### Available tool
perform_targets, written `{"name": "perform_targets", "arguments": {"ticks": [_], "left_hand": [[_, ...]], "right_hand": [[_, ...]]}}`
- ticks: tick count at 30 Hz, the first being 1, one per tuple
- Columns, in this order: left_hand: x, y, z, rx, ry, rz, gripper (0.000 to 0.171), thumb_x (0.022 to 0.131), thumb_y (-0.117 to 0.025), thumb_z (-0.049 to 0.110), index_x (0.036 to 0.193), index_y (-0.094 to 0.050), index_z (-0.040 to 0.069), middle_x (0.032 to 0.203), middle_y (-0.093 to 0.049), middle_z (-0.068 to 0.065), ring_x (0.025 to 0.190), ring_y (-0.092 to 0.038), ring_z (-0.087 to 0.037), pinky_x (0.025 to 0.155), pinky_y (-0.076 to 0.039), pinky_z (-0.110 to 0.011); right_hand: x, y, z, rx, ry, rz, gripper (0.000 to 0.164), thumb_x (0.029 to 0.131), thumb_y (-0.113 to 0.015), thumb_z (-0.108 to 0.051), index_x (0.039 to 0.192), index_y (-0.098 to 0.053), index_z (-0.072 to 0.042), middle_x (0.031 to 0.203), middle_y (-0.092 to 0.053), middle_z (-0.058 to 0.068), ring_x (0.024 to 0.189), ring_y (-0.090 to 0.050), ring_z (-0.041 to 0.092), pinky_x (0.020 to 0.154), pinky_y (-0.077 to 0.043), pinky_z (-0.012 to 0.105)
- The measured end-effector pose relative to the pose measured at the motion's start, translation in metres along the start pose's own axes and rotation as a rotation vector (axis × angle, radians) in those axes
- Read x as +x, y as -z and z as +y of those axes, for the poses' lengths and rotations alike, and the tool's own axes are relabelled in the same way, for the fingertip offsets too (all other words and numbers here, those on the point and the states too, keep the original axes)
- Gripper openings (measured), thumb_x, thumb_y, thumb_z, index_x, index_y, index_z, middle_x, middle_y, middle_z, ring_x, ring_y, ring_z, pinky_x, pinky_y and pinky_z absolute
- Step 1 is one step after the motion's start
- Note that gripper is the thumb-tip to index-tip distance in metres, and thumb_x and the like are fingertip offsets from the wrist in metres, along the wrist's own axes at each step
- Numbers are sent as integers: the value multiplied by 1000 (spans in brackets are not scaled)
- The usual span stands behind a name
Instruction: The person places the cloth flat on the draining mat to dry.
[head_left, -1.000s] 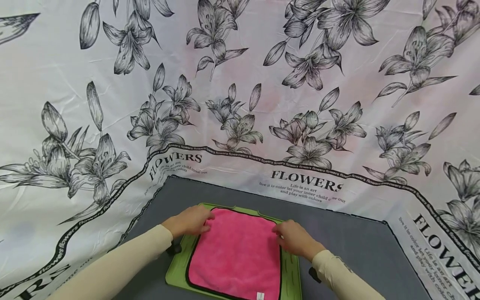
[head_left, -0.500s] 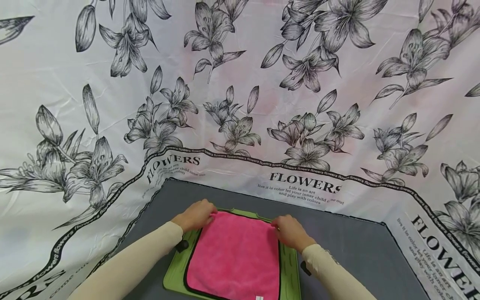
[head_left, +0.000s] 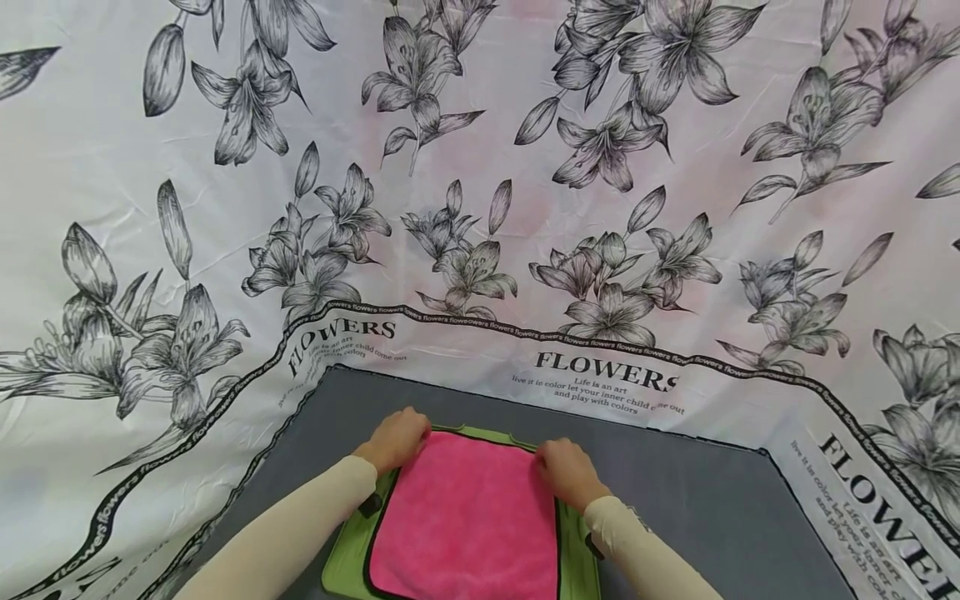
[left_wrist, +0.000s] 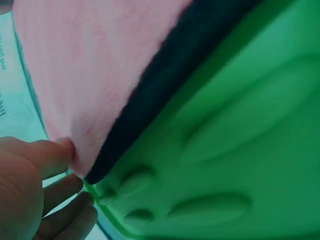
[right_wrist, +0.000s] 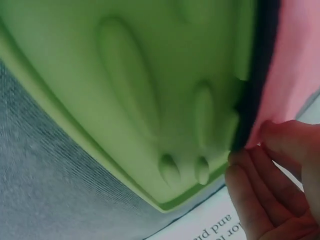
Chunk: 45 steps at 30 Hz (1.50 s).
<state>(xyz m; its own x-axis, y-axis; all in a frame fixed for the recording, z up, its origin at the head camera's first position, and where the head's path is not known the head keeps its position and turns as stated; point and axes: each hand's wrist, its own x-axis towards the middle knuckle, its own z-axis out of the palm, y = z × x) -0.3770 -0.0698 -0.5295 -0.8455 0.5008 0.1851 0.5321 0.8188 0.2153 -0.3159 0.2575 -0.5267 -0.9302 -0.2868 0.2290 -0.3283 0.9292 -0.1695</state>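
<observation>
A pink cloth point(head_left: 468, 517) with a black border lies over a green tray point(head_left: 343, 557) with raised oval ridges. At the cloth's far left corner, my left hand point(head_left: 396, 440) pinches it between thumb and fingers. My right hand point(head_left: 572, 475) pinches the far right corner the same way. In the left wrist view, the left thumb presses on the pink face of the cloth point(left_wrist: 95, 75) and the corner stands raised off the tray point(left_wrist: 240, 175). The right wrist view has the right hand point(right_wrist: 275, 185) gripping the other corner, clear of the ridged green surface.
The tray sits on a dark grey table point(head_left: 690, 508) with a black edge. Behind and beside it hangs a white curtain point(head_left: 465, 108) printed with lilies and lettering.
Both hands have closed on the cloth's far corners, the left moving slightly right and the right slightly left. The whole head view has shifted a little downward.
</observation>
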Motion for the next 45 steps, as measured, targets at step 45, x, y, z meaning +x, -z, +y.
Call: {"name": "perform_targets", "arguments": {"ticks": [45], "left_hand": [[-15,-3,-2,-30,19,37,29,90,-75,27,68,-58,18,57,-46,6,54,-46,-10,53,-40,-31]], "right_hand": [[-7,-13,7,-23,81,165,12,87,-75,-14,76,-72,-17,73,-61,-4,69,-64,20,62,-55,39]]}}
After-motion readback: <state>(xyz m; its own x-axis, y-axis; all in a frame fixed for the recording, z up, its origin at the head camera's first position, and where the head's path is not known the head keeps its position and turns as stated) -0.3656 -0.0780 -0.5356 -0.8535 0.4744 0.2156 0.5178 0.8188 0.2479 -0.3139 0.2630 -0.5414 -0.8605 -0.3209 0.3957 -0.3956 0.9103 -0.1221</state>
